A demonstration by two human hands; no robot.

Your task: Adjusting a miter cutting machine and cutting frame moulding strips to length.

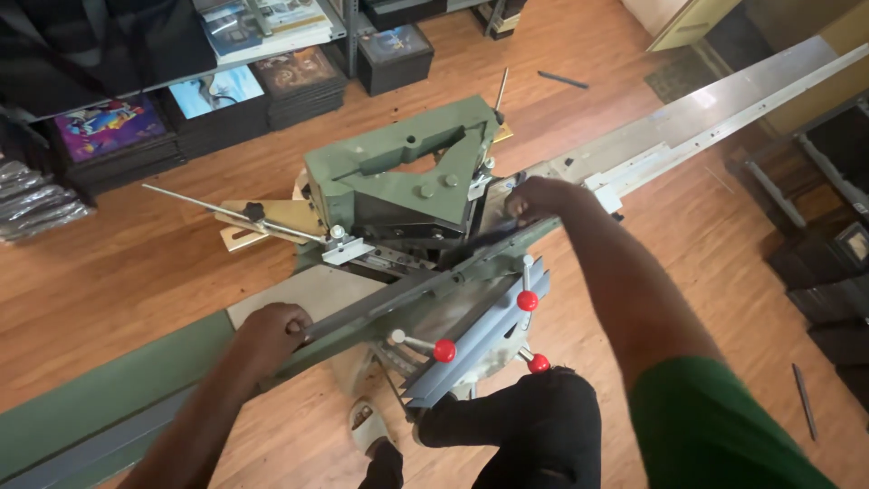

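Observation:
A green metal cutting machine with a triangular head stands in the middle of the view. A long dark strip of moulding lies along its fence, running from lower left to upper right. My left hand grips the strip at its lower left part. My right hand presses on the strip just right of the machine's head. Red-knobbed levers stick out below the fence. My raised knee in dark trousers is under the machine's front.
A long green and grey extension table runs to the lower left, and a light metal rail to the upper right. Stacked framed pictures sit on shelves at the back. Dark frames lean at right. Wooden floor all round.

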